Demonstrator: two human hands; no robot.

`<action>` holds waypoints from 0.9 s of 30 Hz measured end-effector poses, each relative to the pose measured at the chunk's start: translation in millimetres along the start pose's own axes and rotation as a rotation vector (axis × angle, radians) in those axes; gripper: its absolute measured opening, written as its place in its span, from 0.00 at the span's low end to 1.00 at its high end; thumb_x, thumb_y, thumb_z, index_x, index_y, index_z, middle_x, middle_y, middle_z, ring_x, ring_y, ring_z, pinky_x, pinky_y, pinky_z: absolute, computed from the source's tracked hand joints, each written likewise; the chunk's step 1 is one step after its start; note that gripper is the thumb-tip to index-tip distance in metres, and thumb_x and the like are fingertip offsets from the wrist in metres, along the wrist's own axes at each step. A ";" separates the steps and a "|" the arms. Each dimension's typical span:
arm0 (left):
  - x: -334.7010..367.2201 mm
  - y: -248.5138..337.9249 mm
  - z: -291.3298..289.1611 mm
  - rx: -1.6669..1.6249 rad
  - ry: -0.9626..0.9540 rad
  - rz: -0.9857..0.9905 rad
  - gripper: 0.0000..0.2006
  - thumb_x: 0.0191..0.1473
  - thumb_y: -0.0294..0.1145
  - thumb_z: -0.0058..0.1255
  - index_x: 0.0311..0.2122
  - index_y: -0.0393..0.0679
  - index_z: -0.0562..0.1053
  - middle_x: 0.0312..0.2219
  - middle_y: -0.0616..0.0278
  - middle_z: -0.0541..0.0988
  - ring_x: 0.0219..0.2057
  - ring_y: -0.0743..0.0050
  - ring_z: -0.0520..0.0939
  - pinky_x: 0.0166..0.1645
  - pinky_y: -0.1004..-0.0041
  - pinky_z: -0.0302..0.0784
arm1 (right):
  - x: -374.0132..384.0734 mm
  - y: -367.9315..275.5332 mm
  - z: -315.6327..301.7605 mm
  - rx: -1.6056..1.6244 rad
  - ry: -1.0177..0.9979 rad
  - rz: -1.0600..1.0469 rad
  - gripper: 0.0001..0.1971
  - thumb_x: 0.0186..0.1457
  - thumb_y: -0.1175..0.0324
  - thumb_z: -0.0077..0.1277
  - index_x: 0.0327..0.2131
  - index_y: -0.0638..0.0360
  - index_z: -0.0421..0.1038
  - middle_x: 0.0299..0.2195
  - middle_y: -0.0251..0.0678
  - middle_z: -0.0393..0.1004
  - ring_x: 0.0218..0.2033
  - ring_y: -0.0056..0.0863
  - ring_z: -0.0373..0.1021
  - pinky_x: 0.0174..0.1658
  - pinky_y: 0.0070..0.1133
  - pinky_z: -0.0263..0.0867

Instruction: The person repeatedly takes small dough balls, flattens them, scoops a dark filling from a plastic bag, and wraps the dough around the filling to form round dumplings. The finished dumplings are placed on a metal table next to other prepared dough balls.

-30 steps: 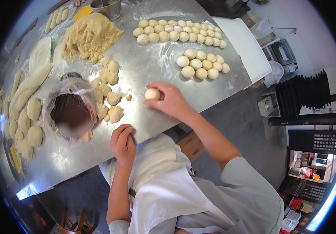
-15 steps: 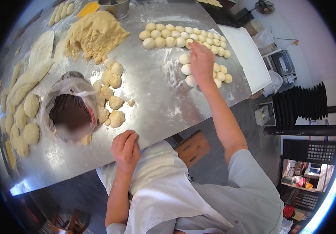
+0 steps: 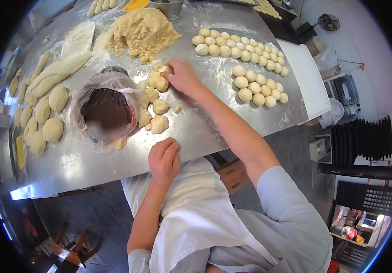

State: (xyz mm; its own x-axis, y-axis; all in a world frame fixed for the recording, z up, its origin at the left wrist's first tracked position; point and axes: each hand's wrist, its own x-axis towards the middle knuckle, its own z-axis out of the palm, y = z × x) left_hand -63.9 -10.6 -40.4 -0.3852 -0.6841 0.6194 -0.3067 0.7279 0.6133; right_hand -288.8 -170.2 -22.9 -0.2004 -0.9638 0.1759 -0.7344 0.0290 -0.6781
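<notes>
My right hand [image 3: 182,77] reaches over the table with its fingers closed on a small pale dough lump [image 3: 165,69]. That lump sits at the far end of a loose row of rough yellowish dough pieces [image 3: 160,107]. At the table's near edge my left hand [image 3: 164,160] rests as a loose fist; what lies inside it, if anything, is hidden. Left of the dough pieces stands a plastic-lined bowl of dark brown filling [image 3: 107,113]. Smooth round dough balls [image 3: 250,86] lie in rows to the right, with a longer group of balls [image 3: 234,51] behind them.
A big crumbly yellow mass [image 3: 141,34] lies at the back beside a metal bowl [image 3: 168,8] and a yellow scraper [image 3: 135,5]. Flattened dough rounds [image 3: 52,129] and a long dough strip [image 3: 59,73] are at left. A wooden stool [image 3: 233,176] stands below the table edge.
My right hand has moved left from the rows of round balls to the rough dough pieces. My left hand stays a fist at the table edge. The whole view has shifted.
</notes>
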 end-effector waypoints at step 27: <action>6.0 35.2 -2.7 -1.016 -0.332 -1.055 0.17 0.67 0.30 0.48 0.57 0.32 0.73 0.47 0.53 0.81 0.48 0.69 0.81 0.55 0.69 0.78 | -186.6 18.6 -51.8 -0.369 0.073 -0.191 0.19 0.63 0.68 0.54 0.56 0.59 0.75 0.57 0.48 0.74 0.61 0.48 0.67 0.64 0.39 0.61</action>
State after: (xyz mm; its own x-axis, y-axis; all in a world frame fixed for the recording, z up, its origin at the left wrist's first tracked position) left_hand -74.6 10.8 -13.8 -0.5954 -0.7168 -0.3629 0.1028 -0.5159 0.8504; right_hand -298.6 23.9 -31.3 -0.0737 -0.9402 0.3327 -0.9430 -0.0428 -0.3299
